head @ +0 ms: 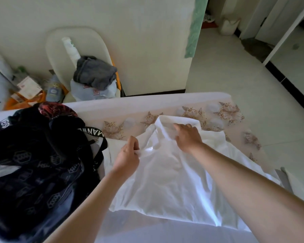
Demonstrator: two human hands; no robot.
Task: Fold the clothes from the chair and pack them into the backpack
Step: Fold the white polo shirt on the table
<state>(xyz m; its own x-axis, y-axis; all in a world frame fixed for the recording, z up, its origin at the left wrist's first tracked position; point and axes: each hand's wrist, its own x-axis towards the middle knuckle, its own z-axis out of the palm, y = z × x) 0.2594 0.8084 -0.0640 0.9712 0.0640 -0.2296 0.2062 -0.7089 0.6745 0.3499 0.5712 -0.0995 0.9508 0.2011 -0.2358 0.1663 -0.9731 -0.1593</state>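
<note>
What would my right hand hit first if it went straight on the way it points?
The right hand rests on the white shirt; straight ahead it would likely meet the shirt's raised top fold, then the flowered bedspread.

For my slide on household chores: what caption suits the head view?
Left hand pinches a white shirt on the bed, right hand rests on it, beside a dark backpack.

White shirt [167, 176] spread on bed [130, 106]; L hand [127, 155] pinches its edge, R hand [188, 135] flat on collar; dark backpack [37, 163] beside, grey garment [94, 71] on chair [60, 50]
</note>
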